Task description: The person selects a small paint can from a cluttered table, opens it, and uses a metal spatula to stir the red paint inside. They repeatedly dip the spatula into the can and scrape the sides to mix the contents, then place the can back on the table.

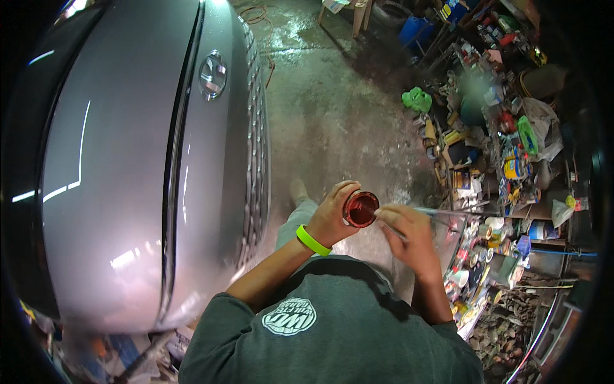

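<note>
Here we are beside the front of a silver car (121, 166), its grille (256, 153) running down the bumper, and the person stands right up against it in a grey-green shirt (332, 333). The left hand (329, 217) is curled around a small round tin (360, 209), fingers wrapped about its side, and the open top shows a dark red inside. The tin sits out in front of the chest, above the wet concrete floor (332, 109), just beside the car's nose. There is a bright yellow-green band (313, 240) on that left wrist.

The right hand (409, 233) is pinched narrow on a thin stick (390, 225), with its tip inside the tin's mouth; the two hands are almost touching. A long, slender rod (448, 212) shows just past the right hand, reaching out toward the shelves; whether the hand holds it too, I cannot tell.

Off to the person's right stands a crowded shelf (492, 166) packed with cans, bottles and boxes in many colours. A green rag (417, 99) lies on the floor near it, and a blue drum (416, 29) stands further back. One foot (298, 189) shows on the floor below the hands.
</note>
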Demonstrator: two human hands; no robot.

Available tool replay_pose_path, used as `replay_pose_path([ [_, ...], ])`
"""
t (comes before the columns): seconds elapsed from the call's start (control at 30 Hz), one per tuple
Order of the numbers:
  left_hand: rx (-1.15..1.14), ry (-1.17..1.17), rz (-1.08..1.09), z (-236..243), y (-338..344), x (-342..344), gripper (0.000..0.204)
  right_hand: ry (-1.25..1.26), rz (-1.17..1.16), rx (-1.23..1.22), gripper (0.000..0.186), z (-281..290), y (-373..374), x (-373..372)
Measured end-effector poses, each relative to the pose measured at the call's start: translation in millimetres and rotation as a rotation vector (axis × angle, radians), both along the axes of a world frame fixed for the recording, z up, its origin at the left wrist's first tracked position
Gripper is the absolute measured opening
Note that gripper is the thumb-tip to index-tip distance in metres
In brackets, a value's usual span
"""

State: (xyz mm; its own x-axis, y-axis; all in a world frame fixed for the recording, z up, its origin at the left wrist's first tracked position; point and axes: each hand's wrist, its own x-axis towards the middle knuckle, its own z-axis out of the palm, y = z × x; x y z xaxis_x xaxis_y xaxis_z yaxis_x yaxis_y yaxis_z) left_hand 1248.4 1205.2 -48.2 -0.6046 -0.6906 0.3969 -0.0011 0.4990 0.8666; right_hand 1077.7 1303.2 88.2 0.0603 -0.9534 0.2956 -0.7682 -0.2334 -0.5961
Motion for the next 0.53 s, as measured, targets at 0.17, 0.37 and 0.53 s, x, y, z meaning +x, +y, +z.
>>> replay_pose_path([
  [0.17,0.014,-0.019,-0.024,46.6,-176.0,-56.7,0.088,0.065,-0.036,0.012,0.020,35.2,-180.1,-73.5],
  [0.37,0.035,-0.002,-0.046,52.3,-382.3,-135.2,0.089,-0.008,0.031,-0.004,0.020,43.1,-376.6,-145.6],
  [0.53,0.097,0.019,-0.084,33.1,-553.0,-223.9,0.094,-0.078,-0.073,-0.102,0.018,12.2,-549.4,-219.9],
])
